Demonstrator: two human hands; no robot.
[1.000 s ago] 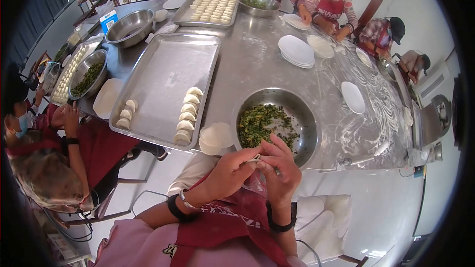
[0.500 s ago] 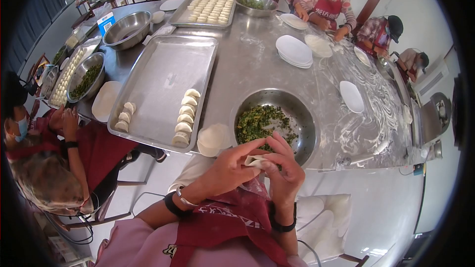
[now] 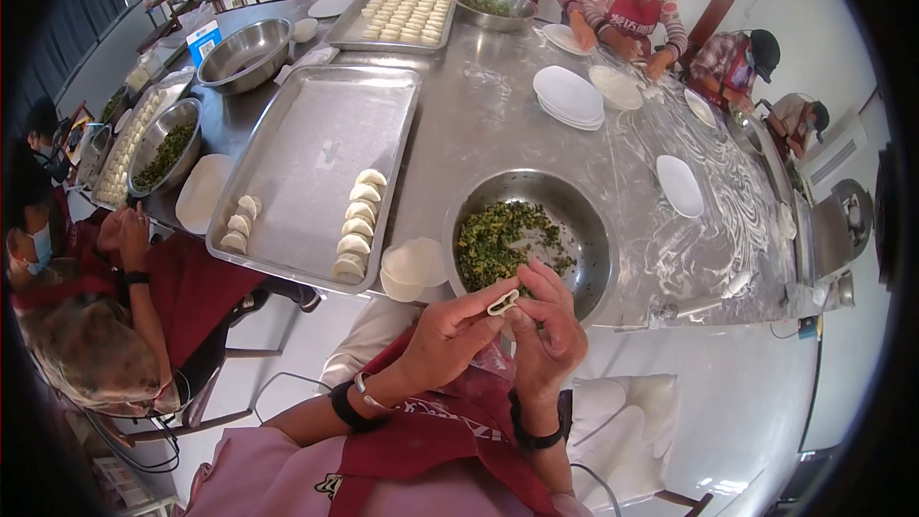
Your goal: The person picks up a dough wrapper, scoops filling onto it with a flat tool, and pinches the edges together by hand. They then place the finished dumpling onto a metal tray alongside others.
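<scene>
Between my two hands is a dumpling [image 3: 503, 303], its wrapper folded over with a gap where some green filling shows. My left hand [image 3: 450, 333] pinches it from the left, fingers closed on the dough. From the right, my right hand [image 3: 549, 330] grips the other side with thumb and fingers. Just beyond my hands is a steel bowl [image 3: 595, 230] holding chopped green and yellow filling [image 3: 503, 235]. Round dough wrappers [image 3: 412, 268] lie stacked left of the bowl. Two rows of finished dumplings [image 3: 356, 228] rest in the large metal tray [image 3: 297, 134].
Another tray [image 3: 349, 33] full of dumplings stands at the back, near steel bowls [image 3: 246, 57]. White plates [image 3: 569, 98] and a rolling pin [image 3: 696, 306] lie on the floured table [image 3: 479, 124]. A co-worker [image 3: 105, 316] sits at left; several others work along the far side.
My hands have tipped the dumpling so its open edge now faces up and shows the filling. They have shifted slightly, staying close to the bowl.
</scene>
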